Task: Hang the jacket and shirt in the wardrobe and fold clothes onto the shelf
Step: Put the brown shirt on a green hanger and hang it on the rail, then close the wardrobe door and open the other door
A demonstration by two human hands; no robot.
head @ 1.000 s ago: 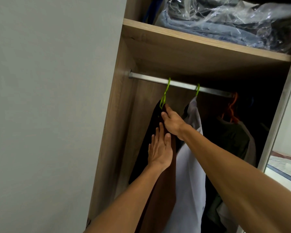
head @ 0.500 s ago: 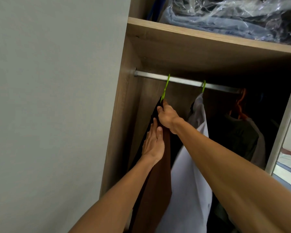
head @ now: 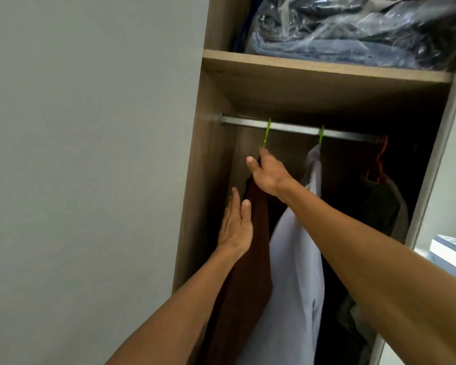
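Note:
A dark brown jacket [head: 256, 233] hangs from a green hanger [head: 266, 134] on the metal rail [head: 295, 127] at the wardrobe's left end. My right hand [head: 267, 171] grips the top of the jacket just under the hanger hook. Lower down, my left hand [head: 236, 227] lies flat with fingers apart against the jacket's left side. To the right, a white shirt [head: 295, 259] hangs on a second green hanger [head: 321, 134].
Dark clothes [head: 382, 204] on an orange hanger [head: 381, 159] fill the right of the rail. Plastic-wrapped folded clothes [head: 353, 35] sit on the wooden shelf [head: 327, 68] above. A grey wall [head: 90, 154] stands left; a door edge [head: 437, 159] frames the right.
The jacket and its hanger slid left along the rail, away from the shirt, with my right hand on it. My left hand shifted left with it, staying flat on the fabric.

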